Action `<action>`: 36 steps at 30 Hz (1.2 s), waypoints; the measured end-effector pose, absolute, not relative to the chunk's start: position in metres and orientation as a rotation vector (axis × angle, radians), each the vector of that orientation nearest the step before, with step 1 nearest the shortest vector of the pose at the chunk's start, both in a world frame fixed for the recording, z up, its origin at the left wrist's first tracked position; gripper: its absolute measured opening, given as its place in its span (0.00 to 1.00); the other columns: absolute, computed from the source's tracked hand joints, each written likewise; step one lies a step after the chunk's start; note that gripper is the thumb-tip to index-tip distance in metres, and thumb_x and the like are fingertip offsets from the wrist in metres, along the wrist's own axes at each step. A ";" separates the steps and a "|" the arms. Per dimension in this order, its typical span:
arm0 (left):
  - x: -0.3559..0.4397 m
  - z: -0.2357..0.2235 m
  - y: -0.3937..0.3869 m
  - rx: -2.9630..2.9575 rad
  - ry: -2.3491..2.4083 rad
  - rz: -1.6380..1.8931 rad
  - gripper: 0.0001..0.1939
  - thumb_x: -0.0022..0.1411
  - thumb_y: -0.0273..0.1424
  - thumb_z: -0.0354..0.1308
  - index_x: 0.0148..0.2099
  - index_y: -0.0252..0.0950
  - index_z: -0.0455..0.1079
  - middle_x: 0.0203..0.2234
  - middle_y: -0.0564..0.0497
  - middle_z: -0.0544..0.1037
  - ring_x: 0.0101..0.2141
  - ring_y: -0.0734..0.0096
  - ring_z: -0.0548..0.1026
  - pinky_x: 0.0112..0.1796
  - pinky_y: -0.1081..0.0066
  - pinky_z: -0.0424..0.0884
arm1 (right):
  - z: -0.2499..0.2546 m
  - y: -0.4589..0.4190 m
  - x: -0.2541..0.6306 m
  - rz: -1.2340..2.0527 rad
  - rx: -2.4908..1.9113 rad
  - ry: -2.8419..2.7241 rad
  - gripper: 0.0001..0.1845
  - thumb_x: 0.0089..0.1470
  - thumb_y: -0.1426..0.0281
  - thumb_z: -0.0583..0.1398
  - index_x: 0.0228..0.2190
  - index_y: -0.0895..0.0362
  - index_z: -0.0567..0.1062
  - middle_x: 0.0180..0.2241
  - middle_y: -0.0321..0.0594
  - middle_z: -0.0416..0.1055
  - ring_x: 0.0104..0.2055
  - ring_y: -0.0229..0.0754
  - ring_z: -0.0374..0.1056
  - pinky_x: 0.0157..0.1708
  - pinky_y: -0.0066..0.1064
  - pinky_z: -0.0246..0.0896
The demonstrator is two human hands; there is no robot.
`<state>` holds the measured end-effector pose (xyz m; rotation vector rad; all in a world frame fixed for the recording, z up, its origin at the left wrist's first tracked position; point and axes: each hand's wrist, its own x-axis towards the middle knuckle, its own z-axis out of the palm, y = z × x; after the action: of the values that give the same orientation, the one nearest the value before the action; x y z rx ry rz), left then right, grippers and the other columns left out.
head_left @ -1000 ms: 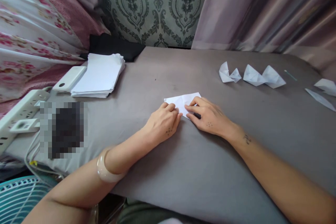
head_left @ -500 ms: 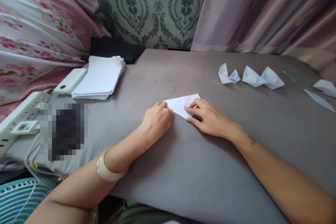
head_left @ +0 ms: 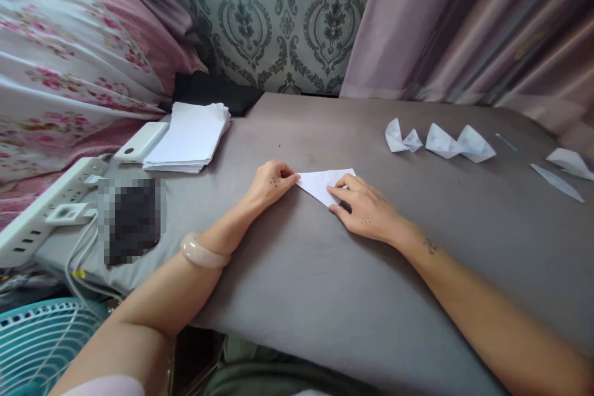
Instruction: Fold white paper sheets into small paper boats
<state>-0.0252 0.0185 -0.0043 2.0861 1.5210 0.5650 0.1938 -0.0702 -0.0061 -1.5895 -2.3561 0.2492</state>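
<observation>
A folded white sheet of paper [head_left: 320, 184], tapering to a point on its left, lies on the grey-covered table in front of me. My left hand [head_left: 273, 182] pinches that left tip between thumb and forefinger, the other fingers curled in. Across the paper's right half rests my right hand [head_left: 364, 204]; its fingertips press on the face and its thumb sits at the near edge. Part of the right end is hidden under the fingers. A pale bangle [head_left: 204, 252] circles my left forearm.
Folded paper shapes [head_left: 459, 142] stand at the back right, near a thin green stick [head_left: 505, 142]. Flat folded pieces [head_left: 557, 182] lie farther right. At the left are a paper stack [head_left: 185, 136], a white power strip [head_left: 55, 210] and a teal fan [head_left: 41, 346].
My left hand has turned and shifted left, so its thumb and forefinger now show pinching the paper's tip. My right hand stays on the paper. The view has shifted slightly.
</observation>
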 end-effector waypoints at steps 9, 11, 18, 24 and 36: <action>-0.019 -0.019 0.029 2.161 1.534 0.638 0.08 0.57 0.31 0.57 0.33 0.34 0.76 0.32 0.46 0.76 0.32 0.66 0.72 0.36 0.67 0.67 | -0.003 -0.070 0.185 0.189 -1.636 -2.386 0.11 0.59 0.66 0.57 0.41 0.55 0.75 0.44 0.45 0.68 0.46 0.49 0.65 0.42 0.38 0.59; -0.019 -0.019 0.028 2.260 1.464 0.714 0.07 0.57 0.29 0.56 0.33 0.34 0.75 0.35 0.46 0.74 0.32 0.69 0.70 0.36 0.68 0.67 | -0.004 -0.069 0.186 0.179 -1.640 -2.386 0.11 0.58 0.65 0.57 0.40 0.55 0.76 0.44 0.45 0.69 0.45 0.48 0.66 0.41 0.37 0.58; -0.017 -0.015 0.027 2.034 1.269 0.922 0.03 0.55 0.28 0.56 0.32 0.35 0.70 0.21 0.55 0.66 0.23 0.76 0.63 0.27 0.74 0.60 | -0.006 -0.067 0.189 0.171 -1.597 -2.377 0.12 0.58 0.64 0.57 0.39 0.55 0.77 0.43 0.44 0.69 0.45 0.47 0.66 0.40 0.37 0.59; -0.016 -0.022 0.034 1.739 1.160 0.882 0.05 0.54 0.31 0.57 0.32 0.35 0.65 0.19 0.57 0.67 0.19 0.78 0.62 0.22 0.76 0.57 | -0.005 -0.067 0.190 0.202 -1.592 -2.377 0.13 0.58 0.64 0.56 0.41 0.54 0.76 0.48 0.44 0.69 0.47 0.49 0.66 0.44 0.40 0.61; -0.005 -0.006 0.044 2.230 1.201 0.383 0.19 0.50 0.44 0.63 0.42 0.37 0.76 0.28 0.51 0.75 0.36 0.62 0.71 0.44 0.63 0.62 | -0.008 -0.062 0.199 0.262 -1.504 -2.361 0.14 0.60 0.62 0.55 0.43 0.53 0.75 0.49 0.42 0.71 0.51 0.50 0.63 0.50 0.43 0.56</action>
<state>-0.0054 0.0437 -0.0059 2.2300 1.2007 0.3832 0.1990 -0.0621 -0.0084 -1.5041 -2.3612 0.2624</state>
